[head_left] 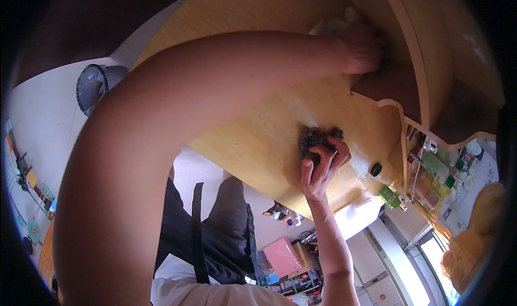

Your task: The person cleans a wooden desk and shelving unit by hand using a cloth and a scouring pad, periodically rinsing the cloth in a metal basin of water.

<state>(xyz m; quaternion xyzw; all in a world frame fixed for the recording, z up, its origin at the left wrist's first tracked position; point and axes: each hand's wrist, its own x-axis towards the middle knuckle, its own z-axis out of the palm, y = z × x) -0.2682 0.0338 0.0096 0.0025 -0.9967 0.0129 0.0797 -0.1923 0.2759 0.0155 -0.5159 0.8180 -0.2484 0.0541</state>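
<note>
My left forearm reaches across the wooden desk top to the far right, into a shaded corner below a curved shelf board. There my left hand (362, 52) is closed on a pale cloth (336, 25), which bunches out beyond the fingers; shadow blurs the fingertips. Nearer to me, my right hand (323, 169) rests on the desk with curled fingers around a dark, glossy, crumpled clump (312, 139). What exactly the clump is cannot be made out. Whitish wet-looking smears lie on the wood around it.
A small round black lid (376, 170) and a green package (390, 197) lie to the right of my right hand. Wavy-edged shelf boards (423, 69) rise at the far right. A lined waste bin (99, 85) stands on the floor at left. Shelves with bottles and boxes (439, 169) are at right.
</note>
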